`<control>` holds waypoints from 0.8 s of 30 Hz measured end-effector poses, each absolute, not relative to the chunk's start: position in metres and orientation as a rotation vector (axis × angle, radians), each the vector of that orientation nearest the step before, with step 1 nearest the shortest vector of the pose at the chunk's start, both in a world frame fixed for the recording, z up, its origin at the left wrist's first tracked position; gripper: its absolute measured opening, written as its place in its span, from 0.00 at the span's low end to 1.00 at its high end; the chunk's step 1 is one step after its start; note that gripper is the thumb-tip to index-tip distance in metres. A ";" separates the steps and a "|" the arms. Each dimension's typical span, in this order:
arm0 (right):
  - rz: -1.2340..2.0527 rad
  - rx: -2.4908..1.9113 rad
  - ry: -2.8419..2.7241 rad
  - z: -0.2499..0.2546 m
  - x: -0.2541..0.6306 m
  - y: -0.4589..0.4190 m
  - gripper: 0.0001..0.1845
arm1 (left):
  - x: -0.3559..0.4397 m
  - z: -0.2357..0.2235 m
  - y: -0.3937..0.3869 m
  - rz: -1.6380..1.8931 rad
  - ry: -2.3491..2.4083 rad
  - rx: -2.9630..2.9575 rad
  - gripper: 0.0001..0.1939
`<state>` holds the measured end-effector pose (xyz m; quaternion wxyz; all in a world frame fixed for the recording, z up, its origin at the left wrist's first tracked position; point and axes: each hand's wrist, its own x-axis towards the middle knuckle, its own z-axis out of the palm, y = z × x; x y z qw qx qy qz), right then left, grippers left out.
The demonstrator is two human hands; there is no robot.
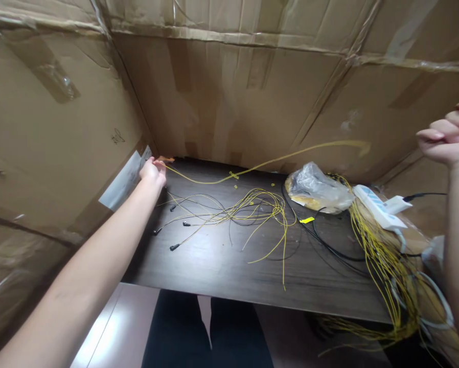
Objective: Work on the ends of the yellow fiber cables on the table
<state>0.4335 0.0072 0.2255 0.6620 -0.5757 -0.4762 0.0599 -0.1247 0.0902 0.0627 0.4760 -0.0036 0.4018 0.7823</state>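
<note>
My left hand (153,170) reaches to the far left corner of the dark wooden table (222,266), fingers pinched on the end of a long yellow cable (275,161). That cable arcs up and to the right, its far end blurred near the cardboard wall. My right hand (448,135) is raised at the right edge of the view, fingers curled together; what it holds, if anything, is hidden. A loose tangle of thin yellow cables with black connectors (229,212) lies on the table between the hands.
Taped cardboard walls (229,97) enclose the table on three sides. A plastic bag (316,189), a white power strip (379,209), black cords (329,245) and a thick bundle of yellow cables (386,266) crowd the right side. My dark-trousered legs (206,332) show below the front edge.
</note>
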 end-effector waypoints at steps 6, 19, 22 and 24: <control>0.612 -1.394 -1.442 0.210 0.370 -0.015 0.16 | -0.091 0.081 0.083 1.783 0.869 0.147 0.13; 0.994 -1.119 -1.726 0.134 0.153 0.026 0.23 | -0.003 0.184 0.031 1.580 0.575 0.944 0.10; 0.628 -1.150 -1.415 0.168 0.192 0.045 0.09 | -0.046 0.176 0.054 1.849 0.682 0.690 0.10; 0.190 -1.143 -1.234 0.194 0.218 0.051 0.09 | -0.073 0.155 0.073 1.920 0.812 0.483 0.09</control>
